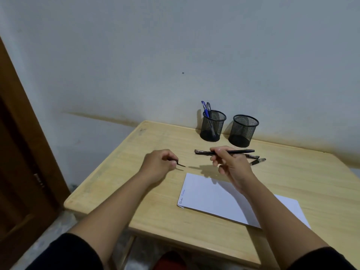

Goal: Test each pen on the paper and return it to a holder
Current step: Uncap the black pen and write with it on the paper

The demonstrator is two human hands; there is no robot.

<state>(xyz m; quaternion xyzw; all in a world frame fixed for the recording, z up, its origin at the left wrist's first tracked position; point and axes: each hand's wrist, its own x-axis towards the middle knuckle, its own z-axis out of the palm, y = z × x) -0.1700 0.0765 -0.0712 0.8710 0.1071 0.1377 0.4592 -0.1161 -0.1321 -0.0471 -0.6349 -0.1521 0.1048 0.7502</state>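
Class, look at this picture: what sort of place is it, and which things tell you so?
Probably a plain room at home, set up as a writing corner: a small wooden table against a bare wall, two mesh pen holders, and a wooden door.

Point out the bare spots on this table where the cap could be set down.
Free: the wood left of the paper, under and beyond the left hand to the table edge; also the near strip below the paper. Crowded: between the two mesh holders and the paper, where loose pens lie.
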